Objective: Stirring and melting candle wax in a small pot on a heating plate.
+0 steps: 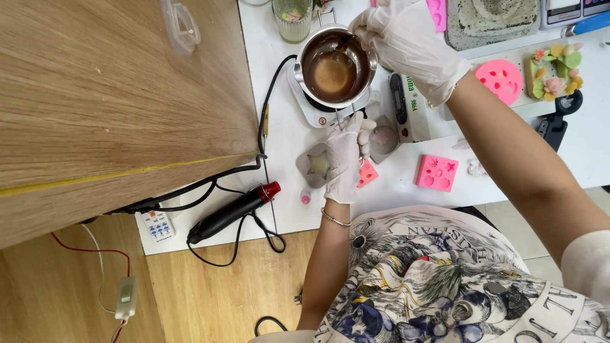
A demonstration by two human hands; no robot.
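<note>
Left hand [345,159] fingers grip pot [335,67] handle.

A small white remote [157,226] with a pale screen and blue buttons is seen at the white table's [283,136] near left corner, a white box [416,108] with green print lies right of the hotplate, and a grey screened device [575,9] is cut off top right.
</note>
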